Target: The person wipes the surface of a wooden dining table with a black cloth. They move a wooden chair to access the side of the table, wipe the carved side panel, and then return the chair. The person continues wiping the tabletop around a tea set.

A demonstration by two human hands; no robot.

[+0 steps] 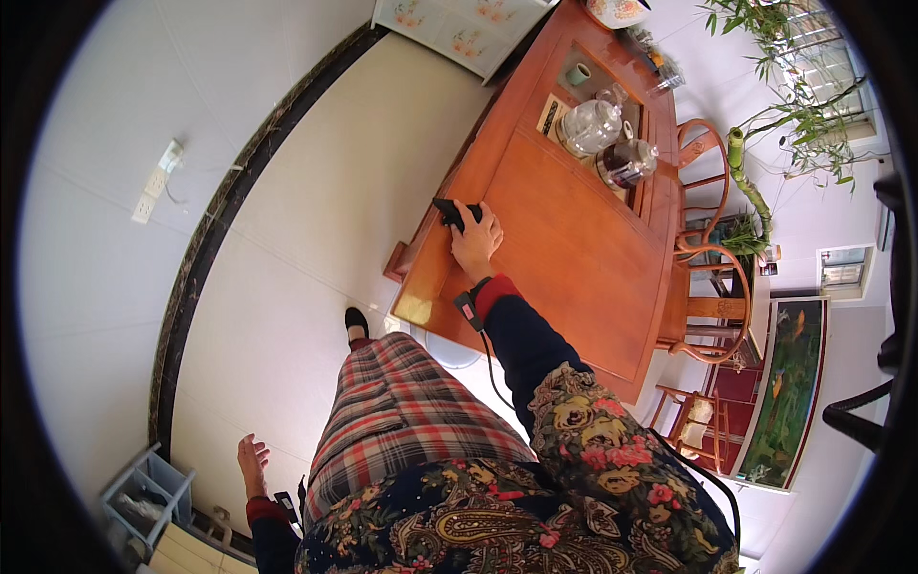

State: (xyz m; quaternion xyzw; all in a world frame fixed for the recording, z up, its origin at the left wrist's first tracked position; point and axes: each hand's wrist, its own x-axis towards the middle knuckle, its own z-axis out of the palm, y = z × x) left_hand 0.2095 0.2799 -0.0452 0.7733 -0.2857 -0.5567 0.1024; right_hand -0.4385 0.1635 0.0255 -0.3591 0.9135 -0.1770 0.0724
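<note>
My right hand rests on a small black object near the edge of a reddish-brown wooden table. The fingers curve over this object, and its kind cannot be made out. A small black device with a cable is worn at my right wrist. Low on the left, my left hand hangs over the floor with its fingers apart and nothing in it. Farther along the tabletop, in a recessed tray area, stand a clear glass jar, a dark-filled glass jar and a green cup.
Wooden armchairs line the table's far side. A flower-patterned white cabinet stands beyond its end. The wall on the left carries a power strip. A grey rack stands low left. Part of a stool shows beneath the table.
</note>
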